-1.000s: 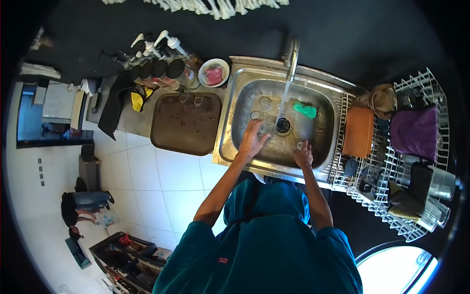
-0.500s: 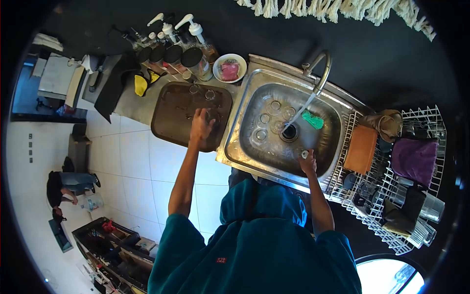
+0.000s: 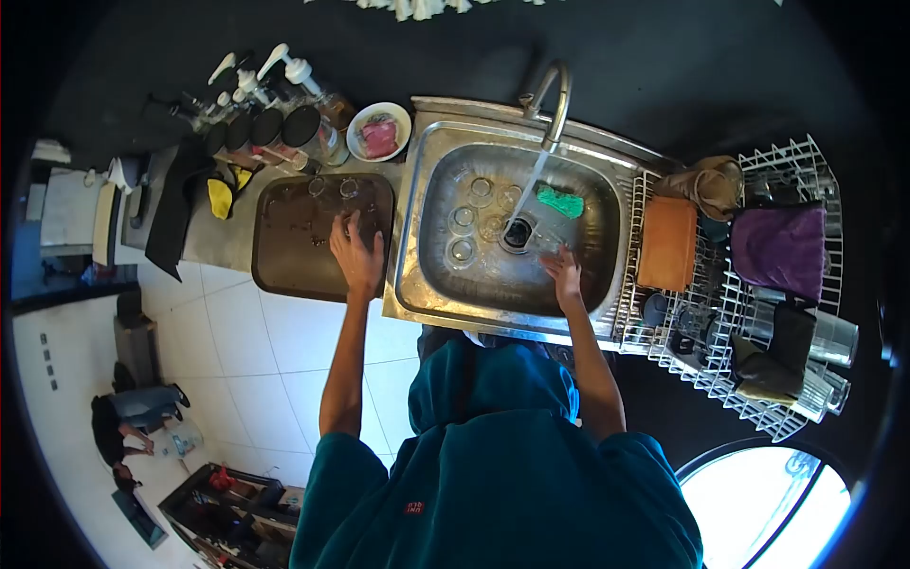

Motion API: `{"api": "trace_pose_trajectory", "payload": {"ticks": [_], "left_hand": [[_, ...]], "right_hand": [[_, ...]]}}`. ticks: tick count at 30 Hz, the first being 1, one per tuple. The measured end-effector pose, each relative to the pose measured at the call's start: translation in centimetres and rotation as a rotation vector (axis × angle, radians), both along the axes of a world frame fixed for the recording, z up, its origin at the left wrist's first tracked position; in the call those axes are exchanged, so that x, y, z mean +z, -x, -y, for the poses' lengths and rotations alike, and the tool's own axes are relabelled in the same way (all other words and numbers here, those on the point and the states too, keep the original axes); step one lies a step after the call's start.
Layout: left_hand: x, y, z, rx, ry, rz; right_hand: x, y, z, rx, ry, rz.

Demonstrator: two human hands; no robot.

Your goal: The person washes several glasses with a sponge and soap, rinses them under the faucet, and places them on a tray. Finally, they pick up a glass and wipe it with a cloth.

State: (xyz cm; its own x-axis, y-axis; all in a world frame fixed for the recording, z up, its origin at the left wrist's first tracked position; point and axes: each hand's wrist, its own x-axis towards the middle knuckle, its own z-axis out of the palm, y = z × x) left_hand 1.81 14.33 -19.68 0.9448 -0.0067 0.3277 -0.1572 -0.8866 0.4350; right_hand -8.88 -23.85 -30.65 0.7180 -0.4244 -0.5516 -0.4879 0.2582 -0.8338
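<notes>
My left hand (image 3: 357, 258) is over the brown tray (image 3: 294, 270), fingers apart. Just beyond its fingertips, two small clear glasses (image 3: 350, 188) stand near the tray's far edge. In the steel sink (image 3: 559, 308), my right hand (image 3: 566, 275) reaches toward the drain (image 3: 517, 233) with its fingers stretched out. At those fingertips is a clear glass (image 3: 544, 239), blurred by water; whether they touch is hard to make out. Several more clear glasses (image 3: 461, 251) stand on the left side of the basin. Water runs from the faucet (image 3: 559, 104) toward the drain.
A green scrubbing pad (image 3: 560, 201) lies in the sink's far right part. On the right, a wire rack (image 3: 701, 379) holds cloths and glassware. Behind the tray are a white bowl (image 3: 406, 119), lidded jars (image 3: 303, 128) and pump bottles (image 3: 299, 71). A person (image 3: 128, 417) is at far left.
My right hand has moved from the sink's near right side toward the drain, and a glass now shows at its fingertips. My left hand stays over the tray. The whole view has shifted.
</notes>
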Motion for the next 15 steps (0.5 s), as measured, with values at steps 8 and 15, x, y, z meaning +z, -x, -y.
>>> {"api": "trace_pose_trajectory", "payload": {"ticks": [8,15], "left_hand": [[1.3,2.0,12.7,-0.348,0.492,-0.211],[3.8,0.3,20.7,-0.334,0.856,-0.381]], "right_hand": [[5.2,-7.1,-4.7,-0.23,-1.095,0.216],[7.1,-8.2,-7.8,-0.07,-1.168,0.388]]}}
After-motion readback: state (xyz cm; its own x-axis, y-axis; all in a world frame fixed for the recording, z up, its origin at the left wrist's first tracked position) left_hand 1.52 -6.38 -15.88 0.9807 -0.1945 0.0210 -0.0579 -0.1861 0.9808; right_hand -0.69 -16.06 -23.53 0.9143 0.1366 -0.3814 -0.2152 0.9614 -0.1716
